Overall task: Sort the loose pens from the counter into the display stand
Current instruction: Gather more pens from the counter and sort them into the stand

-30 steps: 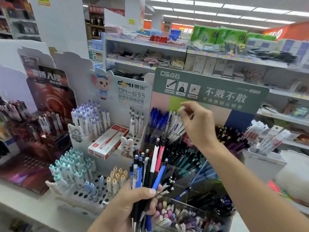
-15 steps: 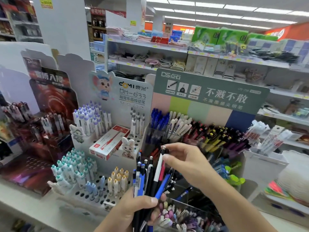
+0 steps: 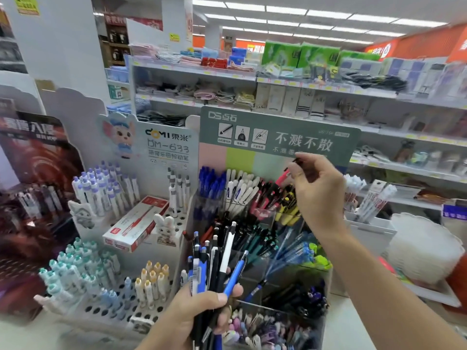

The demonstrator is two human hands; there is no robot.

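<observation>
Here, the right hand (image 3: pixel 317 193) pinches a red pen (image 3: pixel 283 176), its barrel slanting down-left from the fingertips toward the red-pen compartment (image 3: pixel 262 200) just below, while the left hand (image 3: pixel 202 309) grips a mixed pen bundle (image 3: pixel 217 263).

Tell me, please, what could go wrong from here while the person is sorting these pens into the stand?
The left hand grips a thick bundle of pens that fans out loosely at the top; one could slip out and fall. The right hand pinches a red pen above the red pens, right beside the yellow pens, so it might land in the wrong compartment. Those rows look crowded, so pushing it in may dislodge neighbours.
</observation>
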